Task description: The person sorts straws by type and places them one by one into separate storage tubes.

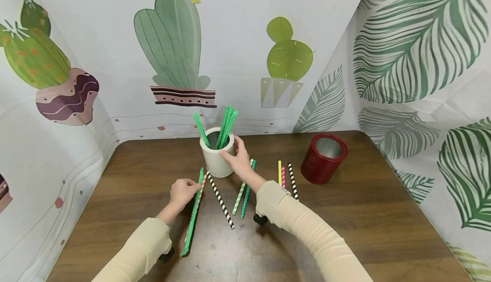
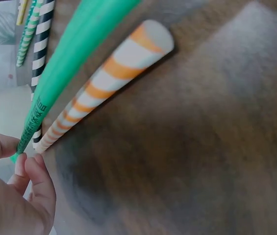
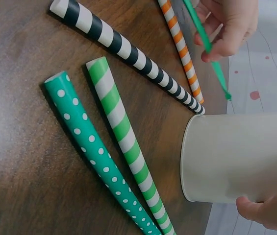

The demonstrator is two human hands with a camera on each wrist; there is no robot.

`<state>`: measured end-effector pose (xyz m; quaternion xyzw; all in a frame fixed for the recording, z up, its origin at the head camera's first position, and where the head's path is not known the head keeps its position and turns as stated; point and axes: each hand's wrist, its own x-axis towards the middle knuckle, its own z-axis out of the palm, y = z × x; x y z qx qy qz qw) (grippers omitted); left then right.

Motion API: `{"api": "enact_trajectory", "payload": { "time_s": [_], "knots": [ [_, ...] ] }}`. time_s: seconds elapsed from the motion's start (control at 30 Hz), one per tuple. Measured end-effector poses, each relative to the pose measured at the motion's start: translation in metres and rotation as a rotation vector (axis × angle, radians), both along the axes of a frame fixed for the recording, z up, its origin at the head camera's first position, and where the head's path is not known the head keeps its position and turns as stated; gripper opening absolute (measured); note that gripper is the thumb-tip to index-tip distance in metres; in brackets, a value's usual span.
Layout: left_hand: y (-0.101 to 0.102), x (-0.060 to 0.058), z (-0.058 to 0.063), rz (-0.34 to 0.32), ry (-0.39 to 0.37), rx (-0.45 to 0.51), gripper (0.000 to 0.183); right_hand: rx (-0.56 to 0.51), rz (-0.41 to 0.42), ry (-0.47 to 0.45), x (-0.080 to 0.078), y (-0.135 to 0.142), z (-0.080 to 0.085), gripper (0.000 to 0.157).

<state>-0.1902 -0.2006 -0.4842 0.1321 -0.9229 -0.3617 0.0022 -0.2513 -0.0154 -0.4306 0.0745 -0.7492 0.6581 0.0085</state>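
My left hand [image 1: 183, 191] pinches a green paper-wrapped straw [image 1: 193, 218] between thumb and fingertips near its far end. In the left wrist view this straw slants over an orange-and-white striped straw [image 2: 111, 73] on the table. A white can [image 1: 217, 165] stands upright beyond, with several green wrapped straws [image 1: 227, 124] poking out of its mouth. Around the right side of this can, my right hand [image 1: 241, 160] rests with its thumb near the rim. Close below the can lies a black-and-white striped straw [image 1: 220, 199].
A green-and-white striped straw [image 1: 238, 201] and a teal dotted straw [image 1: 245, 201] lie under my right forearm. Farther right are a yellow straw [image 1: 279, 173], a pink dotted straw [image 1: 283, 176] and another black-and-white straw [image 1: 293, 179]. An open red can [image 1: 320, 165] stands at the back right.
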Motion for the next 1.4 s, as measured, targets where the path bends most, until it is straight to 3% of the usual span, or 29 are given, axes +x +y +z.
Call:
{"api": "enact_trajectory", "payload": {
  "time_s": [0.3,0.6,0.8,1.03,1.23,1.4],
  "knots": [
    [-0.001,-0.004,0.012,0.102,0.006,0.281,0.020,0.009,0.020,-0.025,-0.004,0.001,-0.004,0.063],
    [0.000,-0.011,0.020,0.156,0.045,0.410,0.020,0.007,0.014,-0.019,-0.005,0.000,-0.005,0.063],
    [0.001,-0.014,0.035,0.185,0.096,0.495,0.019,-0.047,0.035,-0.027,-0.002,0.001,0.000,0.064],
    [-0.002,-0.019,0.058,0.222,0.192,0.595,0.023,-0.061,0.040,-0.015,0.014,0.002,0.024,0.062],
    [-0.007,-0.025,0.089,0.244,0.266,0.631,0.025,-0.056,0.040,-0.015,0.017,0.003,0.027,0.062],
    [-0.008,-0.030,0.119,0.243,0.355,0.705,0.016,-0.058,0.044,-0.013,0.017,0.003,0.026,0.062]
  ]
}}
